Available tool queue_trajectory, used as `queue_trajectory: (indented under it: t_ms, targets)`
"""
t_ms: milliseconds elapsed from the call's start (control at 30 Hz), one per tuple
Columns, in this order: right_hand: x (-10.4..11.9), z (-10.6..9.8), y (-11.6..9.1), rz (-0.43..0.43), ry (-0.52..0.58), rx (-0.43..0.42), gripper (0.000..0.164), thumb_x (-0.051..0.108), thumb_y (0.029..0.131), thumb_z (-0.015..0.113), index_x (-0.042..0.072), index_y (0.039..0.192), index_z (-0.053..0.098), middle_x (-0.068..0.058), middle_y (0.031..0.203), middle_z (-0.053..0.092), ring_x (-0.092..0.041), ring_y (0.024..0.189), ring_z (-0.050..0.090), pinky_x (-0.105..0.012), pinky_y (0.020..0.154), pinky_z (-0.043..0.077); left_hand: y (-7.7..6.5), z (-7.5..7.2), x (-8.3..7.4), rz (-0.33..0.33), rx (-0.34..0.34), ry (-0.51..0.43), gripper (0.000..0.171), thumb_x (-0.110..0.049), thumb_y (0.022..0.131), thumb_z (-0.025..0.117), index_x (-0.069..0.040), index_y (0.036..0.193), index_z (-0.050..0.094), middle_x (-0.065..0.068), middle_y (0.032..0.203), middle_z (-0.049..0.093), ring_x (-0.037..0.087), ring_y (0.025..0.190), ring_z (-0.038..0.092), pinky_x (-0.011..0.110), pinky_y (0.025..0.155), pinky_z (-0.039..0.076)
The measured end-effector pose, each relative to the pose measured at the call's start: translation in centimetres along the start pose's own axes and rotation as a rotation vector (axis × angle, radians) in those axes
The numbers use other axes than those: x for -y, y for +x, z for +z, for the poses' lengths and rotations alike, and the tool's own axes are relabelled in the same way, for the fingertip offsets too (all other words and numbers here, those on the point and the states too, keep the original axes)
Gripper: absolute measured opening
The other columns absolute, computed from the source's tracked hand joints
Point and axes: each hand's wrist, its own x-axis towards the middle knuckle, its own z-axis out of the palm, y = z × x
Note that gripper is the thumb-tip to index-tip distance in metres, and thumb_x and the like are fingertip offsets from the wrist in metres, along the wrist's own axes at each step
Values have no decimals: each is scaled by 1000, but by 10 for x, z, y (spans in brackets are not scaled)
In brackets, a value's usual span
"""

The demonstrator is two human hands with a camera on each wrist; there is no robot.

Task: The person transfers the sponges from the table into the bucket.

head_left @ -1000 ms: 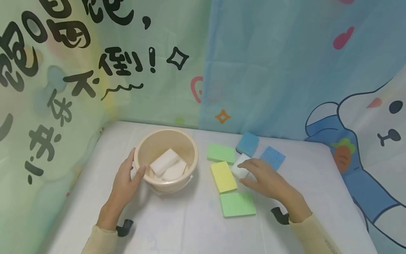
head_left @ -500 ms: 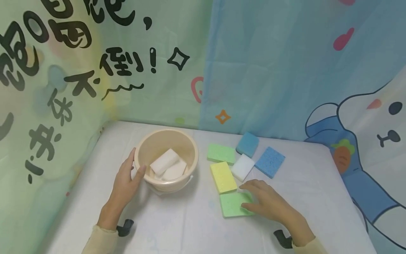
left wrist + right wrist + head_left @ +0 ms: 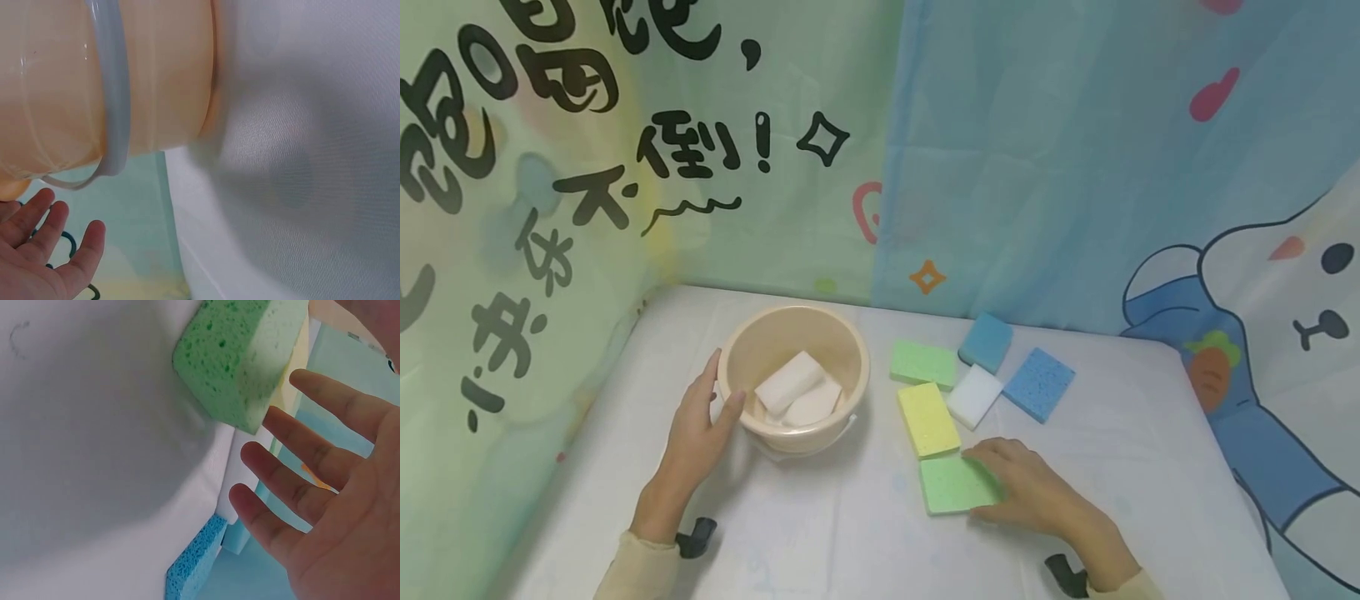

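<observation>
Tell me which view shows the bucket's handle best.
The left wrist view: it shows the handle close up, a broad pale band across the bucket, though cut off at the frame's top. The head view gives only a thin strip on the near side; I can make out none in the right wrist view.

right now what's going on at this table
A person's left hand is at the rim of a cream bucket with white blocks inside. The right hand, thumb and fingers apart, is at the nearest green sponge on the table. Beyond lie yellow, white, blue and green sponges.
</observation>
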Motion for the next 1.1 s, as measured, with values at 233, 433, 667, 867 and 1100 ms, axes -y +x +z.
queue_trajectory:
  t_ms: [233,433,667,867,1100]
  targets:
    - [1,6,1,-25,-17,5,80,39,73,89,9,140,56,-12,135,54,-36,123,51,-57,101,45,0,0,1,0,5,-5,66,-23,103,55,-3,158,26,18,155,38,37,139,37,56,105,40]
    - [-2,10,3,-86,-60,-27,79,35,75,88,8,142,54,-12,133,54,-34,122,51,-57,101,44,1,0,1,-1,-5,18,66,-23,102,55,-4,158,25,18,156,37,37,139,37,56,104,41]
    - [-4,11,5,-106,-70,-22,76,33,76,87,7,140,55,-12,132,55,-34,120,52,-56,99,45,1,1,3,4,-3,20,66,-27,103,54,-4,158,25,17,156,38,37,139,38,56,104,41]
    - [-2,11,6,-82,-78,2,78,33,76,88,8,141,54,-12,133,54,-34,122,51,-56,101,44,0,0,3,1,2,17,66,-28,103,54,-5,158,25,17,156,37,37,139,38,56,104,41]
    - [-1,9,6,-103,-66,7,76,31,76,88,10,141,55,-10,132,54,-34,121,50,-57,101,43,0,-1,2,12,10,9,66,-30,104,53,-5,158,25,17,156,37,37,139,37,56,104,40]
